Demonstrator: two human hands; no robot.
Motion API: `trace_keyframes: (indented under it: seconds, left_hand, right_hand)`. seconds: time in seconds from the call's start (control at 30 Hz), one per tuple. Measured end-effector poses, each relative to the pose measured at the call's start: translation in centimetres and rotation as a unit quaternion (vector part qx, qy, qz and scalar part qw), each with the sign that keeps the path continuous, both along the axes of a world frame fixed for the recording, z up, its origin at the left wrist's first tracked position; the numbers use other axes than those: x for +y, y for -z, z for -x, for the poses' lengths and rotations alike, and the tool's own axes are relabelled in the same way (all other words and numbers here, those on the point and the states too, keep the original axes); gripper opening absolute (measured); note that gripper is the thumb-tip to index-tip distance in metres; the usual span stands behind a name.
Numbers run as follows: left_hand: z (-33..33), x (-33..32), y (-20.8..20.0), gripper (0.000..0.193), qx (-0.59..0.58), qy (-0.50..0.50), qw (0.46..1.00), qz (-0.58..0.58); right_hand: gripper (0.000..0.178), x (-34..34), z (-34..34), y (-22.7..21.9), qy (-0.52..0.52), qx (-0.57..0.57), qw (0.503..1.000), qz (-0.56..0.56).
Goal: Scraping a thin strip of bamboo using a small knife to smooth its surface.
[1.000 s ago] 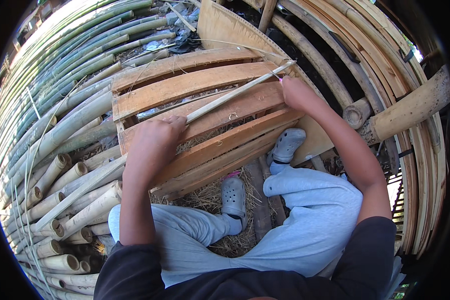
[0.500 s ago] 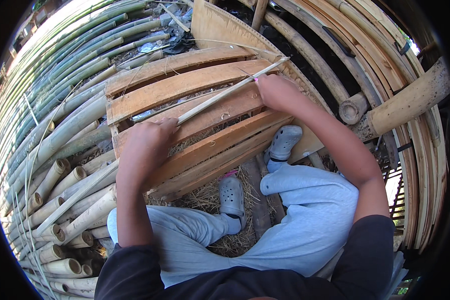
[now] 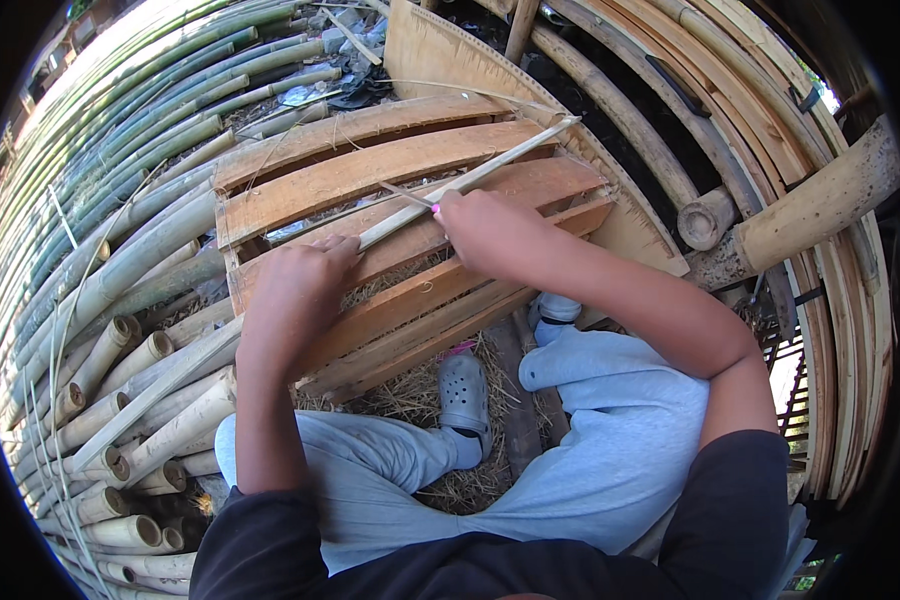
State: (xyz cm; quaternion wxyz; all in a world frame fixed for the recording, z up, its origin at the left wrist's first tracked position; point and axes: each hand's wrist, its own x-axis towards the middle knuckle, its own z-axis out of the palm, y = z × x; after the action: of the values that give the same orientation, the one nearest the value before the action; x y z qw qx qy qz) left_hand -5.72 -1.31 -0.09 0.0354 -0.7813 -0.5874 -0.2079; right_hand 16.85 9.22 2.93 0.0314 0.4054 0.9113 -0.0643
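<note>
A long pale bamboo strip [image 3: 488, 170] slants across a wooden slatted crate [image 3: 365, 180], its far end toward the upper right. My left hand [image 3: 300, 285] is closed around the strip near the crate's left side, and the rest of it runs down to the lower left. In my right hand [image 3: 485, 228] is a knife [image 3: 407, 195] with a thin blade and a bit of pink at its handle. The blade lies across the strip, pointing up and left. My fingers hide most of the handle.
Stacked bamboo poles [image 3: 170, 220] fill the left side. A curved plywood board [image 3: 460, 55] stands behind the crate. Long planks [image 3: 750, 90] and a thick bamboo pole [image 3: 820, 205] are at the right. Straw [image 3: 410, 385] lies around my grey clog [image 3: 464, 395].
My right hand with the knife has slid along the strip toward my left hand, down and to the left. My left hand has barely moved.
</note>
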Motion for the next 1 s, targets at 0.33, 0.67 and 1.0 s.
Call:
trace_keyframes:
  seconds: [0.33,0.67,1.0]
  left_hand:
    - [-0.6,0.5,-0.2,0.017,0.007,0.017,1.000,-0.006]
    - [-0.1,0.1,-0.4,0.019,0.006,-0.003,1.000,0.020]
    - [0.2,-0.1,-1.3,0.018,-0.029,-0.015,0.998,0.053]
  right_hand:
    - [0.022,4.3,-5.9,0.7,0.149,-0.046,0.987,-0.034]
    - [0.020,1.7,-3.5,1.4,0.089,-0.021,0.994,-0.055]
    - [0.025,-3.1,0.8,0.8,-0.053,0.080,0.995,-0.020]
